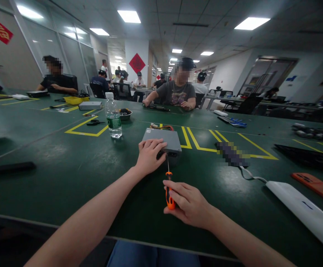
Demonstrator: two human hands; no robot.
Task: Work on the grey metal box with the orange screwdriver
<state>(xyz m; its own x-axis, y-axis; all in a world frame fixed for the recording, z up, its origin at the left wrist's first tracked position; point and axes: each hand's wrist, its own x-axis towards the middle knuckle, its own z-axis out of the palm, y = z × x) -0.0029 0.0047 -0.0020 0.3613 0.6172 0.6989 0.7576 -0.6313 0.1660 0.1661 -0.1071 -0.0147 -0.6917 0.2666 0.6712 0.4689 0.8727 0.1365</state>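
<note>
A grey metal computer power supply (165, 138) lies on the green table, with a bundle of coloured wires (161, 127) at its far side. My left hand (150, 155) is closed over its left front corner, fingers across the top and thumb near the front face. In my right hand (190, 202) is an orange and black screwdriver (169, 198), held by the handle between fingers and thumb. Its thin shaft points away from me, up to the front face of the power supply. Whether the tip sits in a screw I cannot make out.
Left of the power supply stands a clear water bottle (113, 120). To the right lie a white power strip (303, 211), a blurred-out device (230, 154) and an orange phone (317, 187). A black bar (8, 168) lies left. A person (175, 89) sits opposite.
</note>
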